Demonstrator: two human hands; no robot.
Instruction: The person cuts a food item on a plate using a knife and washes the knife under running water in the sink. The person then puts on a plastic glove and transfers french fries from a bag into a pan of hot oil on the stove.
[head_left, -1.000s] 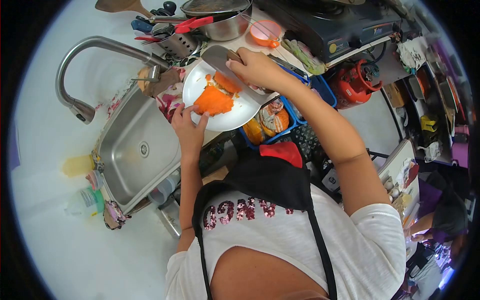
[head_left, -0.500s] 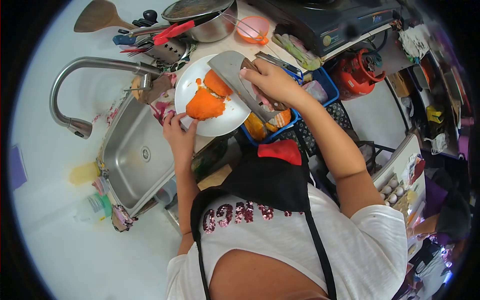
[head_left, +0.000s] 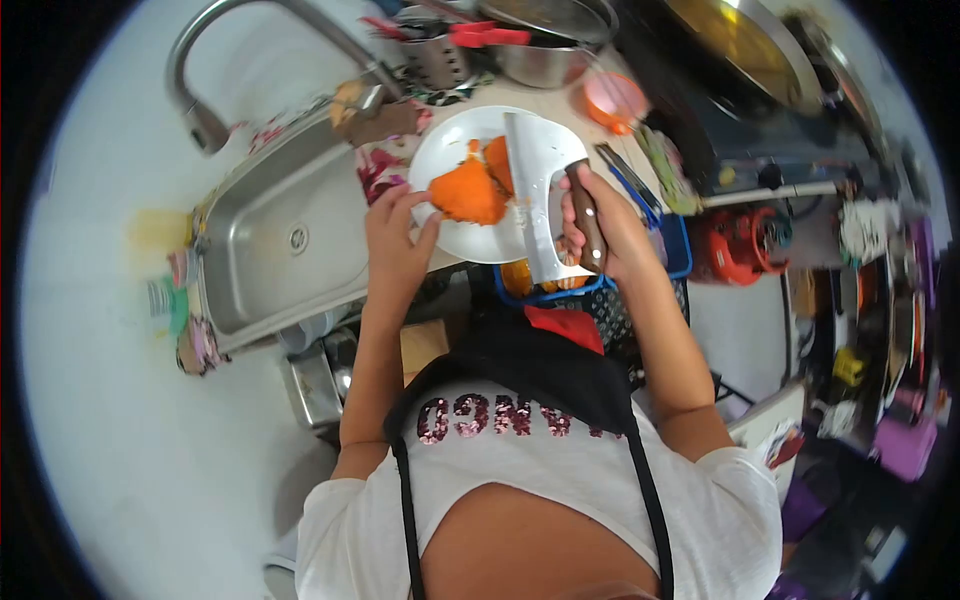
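Brown handle [head_left: 587,220] of one broad-bladed knife [head_left: 530,190]: grasped in the right hand [head_left: 608,228], fingers curled round it. Blade lies above the right part of one white plate [head_left: 450,130]; contact with the plate cannot be told. Left hand [head_left: 395,235]: not clenched, fingers and thumb spread at the plate's near left rim. Orange pieces on the plate, count 2: larger piece [head_left: 468,195] at left, smaller piece [head_left: 497,160] beside it, partly hidden by the blade. Crumbs noted.

Plate rests on the tabletop [head_left: 558,108]. To the left: one steel sink [head_left: 280,230], one faucet [head_left: 207,130]. Far side: one pot [head_left: 545,68], one perforated utensil holder [head_left: 438,62], one orange-pink bowl [head_left: 612,102]. Far right: one pan [head_left: 745,45] containing yellow liquid, on the stove [head_left: 760,150]. Right: one red gas cylinder [head_left: 740,245].
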